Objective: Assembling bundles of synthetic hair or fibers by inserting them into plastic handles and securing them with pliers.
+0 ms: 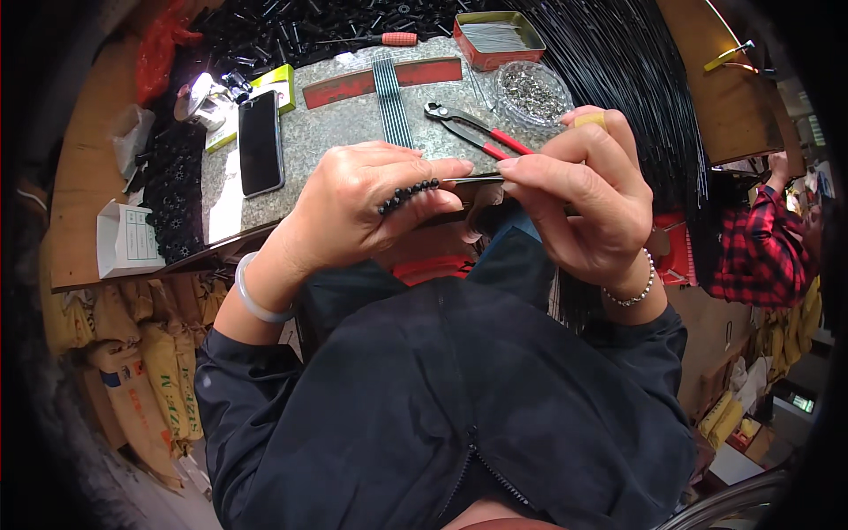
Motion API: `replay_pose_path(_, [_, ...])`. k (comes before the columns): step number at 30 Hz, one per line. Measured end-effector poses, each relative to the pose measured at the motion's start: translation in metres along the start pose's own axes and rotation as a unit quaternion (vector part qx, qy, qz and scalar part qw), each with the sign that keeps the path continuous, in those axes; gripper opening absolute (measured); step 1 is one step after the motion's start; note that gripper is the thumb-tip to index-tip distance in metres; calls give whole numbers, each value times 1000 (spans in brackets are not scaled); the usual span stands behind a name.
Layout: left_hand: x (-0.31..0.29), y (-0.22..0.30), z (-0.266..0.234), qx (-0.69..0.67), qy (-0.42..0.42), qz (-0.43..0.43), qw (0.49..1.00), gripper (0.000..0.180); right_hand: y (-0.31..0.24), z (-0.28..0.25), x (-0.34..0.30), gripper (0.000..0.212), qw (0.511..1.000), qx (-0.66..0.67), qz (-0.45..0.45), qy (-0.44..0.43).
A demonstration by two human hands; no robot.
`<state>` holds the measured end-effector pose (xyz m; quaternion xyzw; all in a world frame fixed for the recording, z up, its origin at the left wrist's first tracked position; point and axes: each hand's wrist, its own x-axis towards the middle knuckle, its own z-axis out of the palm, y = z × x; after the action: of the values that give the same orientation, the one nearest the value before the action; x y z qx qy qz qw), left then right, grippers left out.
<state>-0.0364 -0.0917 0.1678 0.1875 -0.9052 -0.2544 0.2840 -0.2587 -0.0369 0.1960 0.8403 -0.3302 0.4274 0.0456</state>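
Note:
My left hand (349,203) is closed around a row of small round black pieces (408,192) that show along its fingers; whatever they are attached to is hidden in the palm. From its fingertips a thin, shiny metal wire (477,179) runs across to my right hand (587,190), which pinches the other end between thumb and forefinger. Yellow tape wraps one right finger. Cutting pliers with red handles (503,140) lie just beyond the wire. A bundle of thin grey rods (391,102) lies beyond my left hand, across a curved red bar (340,88).
A phone (261,144) lies left on the stone slab. A clear dish of small metal parts (532,94) and a red tin of wires (500,40) stand far right, near long black rods (632,84). A red-handled screwdriver (399,39) lies behind. Another person's checked sleeve (760,238) shows right.

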Motion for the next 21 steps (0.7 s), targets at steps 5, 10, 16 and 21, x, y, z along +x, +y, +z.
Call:
replay_pose_path(5, [4, 0, 3, 8, 16, 39, 999, 27, 1, 1, -1, 25, 1000, 17, 0, 1])
replay_pose_path(10, [3, 5, 4, 0, 10, 40, 999, 30, -1, 3, 2, 25, 998, 60, -1, -29])
replay_pose_path(16, [-5, 5, 2, -30, 31, 42, 998, 28, 4, 8, -1, 32, 998, 53, -32, -6])
replay_pose_path(21, [3, 2, 3, 24, 29, 64, 997, 29, 11, 13, -6, 30, 995, 63, -55, 47])
